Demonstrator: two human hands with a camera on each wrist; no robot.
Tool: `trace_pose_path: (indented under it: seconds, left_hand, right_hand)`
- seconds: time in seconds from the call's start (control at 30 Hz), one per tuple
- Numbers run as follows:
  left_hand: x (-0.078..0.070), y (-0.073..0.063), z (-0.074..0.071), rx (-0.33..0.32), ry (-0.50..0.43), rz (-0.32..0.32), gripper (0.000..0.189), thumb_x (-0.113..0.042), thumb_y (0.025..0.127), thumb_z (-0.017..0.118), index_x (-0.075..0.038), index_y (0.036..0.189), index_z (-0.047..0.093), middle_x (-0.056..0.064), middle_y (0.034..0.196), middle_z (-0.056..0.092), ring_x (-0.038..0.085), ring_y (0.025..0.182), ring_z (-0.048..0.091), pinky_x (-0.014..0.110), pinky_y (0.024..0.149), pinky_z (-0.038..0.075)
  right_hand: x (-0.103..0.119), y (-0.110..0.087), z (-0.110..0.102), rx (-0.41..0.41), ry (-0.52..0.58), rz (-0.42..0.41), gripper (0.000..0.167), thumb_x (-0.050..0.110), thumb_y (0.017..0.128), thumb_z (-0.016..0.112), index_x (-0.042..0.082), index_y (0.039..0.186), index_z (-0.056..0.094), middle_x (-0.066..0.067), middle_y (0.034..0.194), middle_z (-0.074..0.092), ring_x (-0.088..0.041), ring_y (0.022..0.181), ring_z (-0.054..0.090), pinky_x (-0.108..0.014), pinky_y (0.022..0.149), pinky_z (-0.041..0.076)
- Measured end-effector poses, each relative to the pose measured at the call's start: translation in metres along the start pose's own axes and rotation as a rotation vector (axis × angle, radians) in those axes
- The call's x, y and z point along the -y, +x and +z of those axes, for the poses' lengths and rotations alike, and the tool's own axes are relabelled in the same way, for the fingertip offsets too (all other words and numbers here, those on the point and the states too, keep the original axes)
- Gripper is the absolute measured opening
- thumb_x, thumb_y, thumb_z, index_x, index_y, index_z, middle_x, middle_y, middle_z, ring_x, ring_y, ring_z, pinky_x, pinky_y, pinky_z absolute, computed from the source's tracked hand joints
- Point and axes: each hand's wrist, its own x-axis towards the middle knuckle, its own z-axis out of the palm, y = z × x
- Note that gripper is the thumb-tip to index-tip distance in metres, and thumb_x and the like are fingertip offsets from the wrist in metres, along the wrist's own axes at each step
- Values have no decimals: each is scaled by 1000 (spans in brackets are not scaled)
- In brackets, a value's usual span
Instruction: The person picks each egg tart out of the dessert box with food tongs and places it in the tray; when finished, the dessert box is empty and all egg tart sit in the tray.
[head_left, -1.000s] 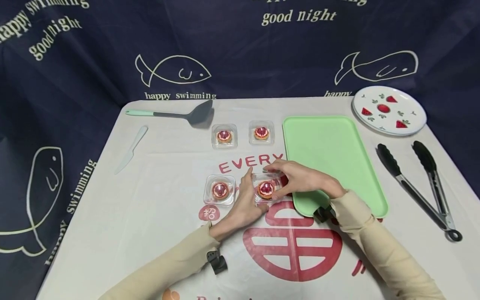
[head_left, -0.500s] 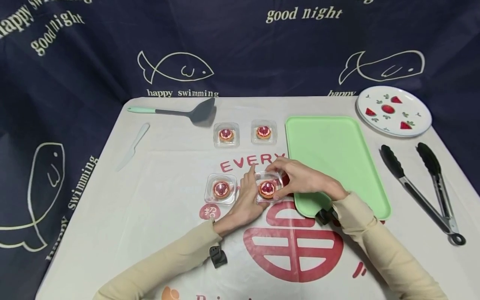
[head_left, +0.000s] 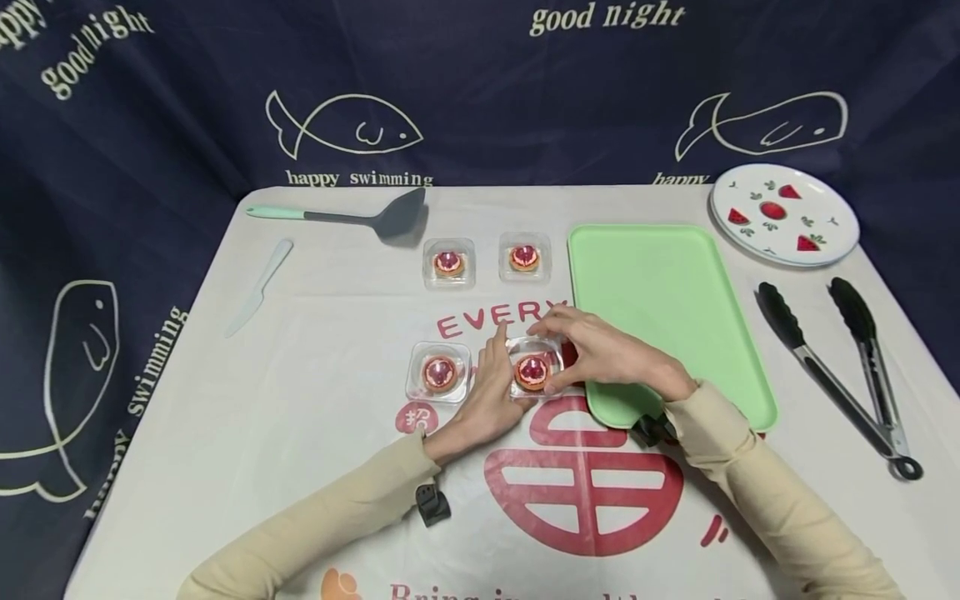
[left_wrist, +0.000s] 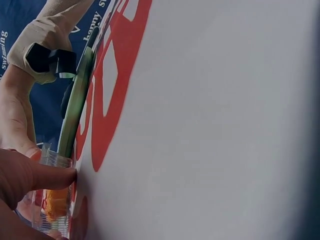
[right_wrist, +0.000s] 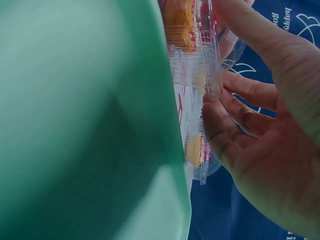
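Only my view has dipped slightly. My left hand [head_left: 491, 396] holds the box [head_left: 536, 346] at 12 o'clock; my right hand [head_left: 609, 348] grips its 3-o'clock side. Hazard: uneven squeezing could spring the plastic, jolting the tart [head_left: 532, 372].

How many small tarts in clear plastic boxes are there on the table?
4: the far-left tart, the far-right tart beside the green tray, the near-left tart, and the near-right tart between left hand and right hand.
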Motion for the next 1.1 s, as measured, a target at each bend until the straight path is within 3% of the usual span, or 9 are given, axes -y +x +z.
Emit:
trace_pose_path:
  seconds: [0.23, 0.43, 0.67, 0.87, 1.1]
  left_hand:
    - [-1, 1, -2, 2, 13, 15, 108, 1, 71, 79, 11, 150, 6, 27, 142, 35, 39, 128, 36, 49, 114, 31]
    - [4, 1, 0, -31, 42, 70, 106, 1, 69, 79, 14, 148, 9, 28, 134, 39, 38, 121, 40, 48, 109, 37]
    - [-2, 1, -2, 6, 39, 14, 106, -1, 70, 81, 12, 149, 11, 27, 137, 38, 38, 122, 40, 49, 108, 38]
    - [-1, 2, -1, 17, 36, 11, 109, 1, 70, 81, 9, 151, 7, 26, 140, 38, 37, 127, 38, 47, 111, 36]
    - [-4, 0, -4, 38, 71, 21, 110, -1, 69, 82, 8, 151, 9, 28, 141, 35, 38, 128, 37, 46, 113, 35]
  right_hand:
    - [2, 0, -1, -13, -17, -17, 75, 30, 67, 90, -1, 128, 60, -16, 127, 56, -29, 120, 51, -48, 103, 45]
    - [5, -2, -1, -18, -49, -25, 77, 33, 67, 90, -3, 128, 59, -17, 129, 55, -33, 125, 47, -48, 105, 44]
    - [8, -4, 1, -31, -100, -36, 78, 36, 66, 89, -3, 128, 61, -16, 127, 56, -31, 122, 50, -46, 103, 46]
    - [12, -5, 0, -72, -162, -95, 75, 33, 63, 91, -5, 122, 64, -15, 119, 58, -28, 112, 52, -42, 96, 50]
    - [13, -5, -2, -44, -132, -56, 75, 33, 64, 90, -2, 124, 63, -16, 123, 58, -32, 121, 50, -46, 102, 46]
